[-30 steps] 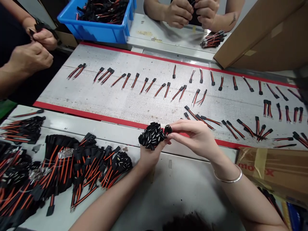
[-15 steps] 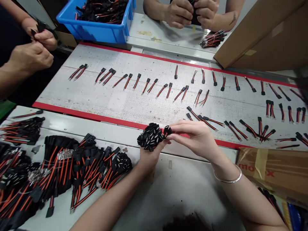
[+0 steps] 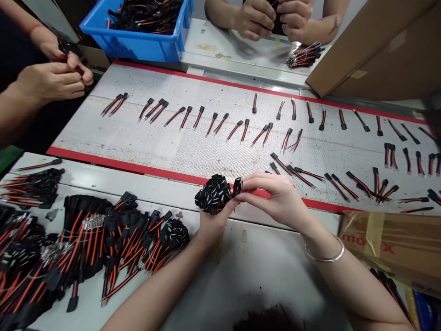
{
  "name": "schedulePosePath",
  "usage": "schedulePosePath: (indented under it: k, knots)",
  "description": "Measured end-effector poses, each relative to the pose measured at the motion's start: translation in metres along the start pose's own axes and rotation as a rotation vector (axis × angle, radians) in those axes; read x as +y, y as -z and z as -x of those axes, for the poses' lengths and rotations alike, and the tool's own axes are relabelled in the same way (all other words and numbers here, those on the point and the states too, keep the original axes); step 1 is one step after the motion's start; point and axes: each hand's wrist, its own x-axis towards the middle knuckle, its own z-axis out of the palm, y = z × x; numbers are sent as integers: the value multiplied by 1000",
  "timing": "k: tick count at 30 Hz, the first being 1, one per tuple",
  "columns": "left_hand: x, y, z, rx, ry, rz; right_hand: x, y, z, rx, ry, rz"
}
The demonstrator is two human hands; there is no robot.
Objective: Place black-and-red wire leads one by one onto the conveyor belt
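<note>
Left hand [image 3: 212, 225] cupped, closed around a tight bundle of black plastic connectors [image 3: 212, 194]. Right hand [image 3: 279, 197] narrow, pinching one black connector [image 3: 237, 186] at the bundle's edge. Perforated grey conveyor belt [image 3: 172, 133] with red borders at 12 o'clock, carrying spaced red-and-black leads [image 3: 299, 177]; orange-and-black wire harness heap [image 3: 138, 243] at 9 o'clock.

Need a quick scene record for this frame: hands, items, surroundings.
left hand: cradles a bunch of black connectors
right hand: pinches one black connector at the bunch's edge
right wrist: metal bangle
belt: perforated conveyor belt, red edges, carrying spaced red-and-black wire leads
nearby: blue plastic crate; a co-worker's hands; another co-worker's hands
</note>
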Motion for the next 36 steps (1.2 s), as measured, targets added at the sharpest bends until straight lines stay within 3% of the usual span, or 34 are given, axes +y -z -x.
schedulePosePath:
  k: [5, 8, 14, 16, 19, 20, 24, 29, 33, 36]
  knots:
    - [-1, -2, -1, 24, 38, 52, 0, 2, -1, 54, -137, -237]
    - [-7, -2, 1, 71, 115, 61, 15, 10, -4, 155, -254, -294]
    - [-6, 1, 3, 89, 68, -119, 51, 20, -9, 347, -284, 348]
    - [-4, 1, 2, 60, 71, -118, 47, 21, -8, 266, -272, 235]
    - [-2, 1, 0, 7, 80, -100, 30, 21, -5, -64, -224, -131]
    - [-2, 1, -1, -5, 71, -103, 23, 19, -4, -119, -194, -204]
    - [-3, 1, -1, -16, -1, -130, 4, 9, -1, -14, -66, -156]
    - [-2, -1, 0, -4, -55, -135, -2, 2, 0, 79, 17, -84]
    - [-4, 0, 0, 2, -59, -138, 0, 3, -1, 75, 10, -84]
    - [-5, 1, -1, -5, -59, -151, 1, 3, -1, -2, -23, -86]
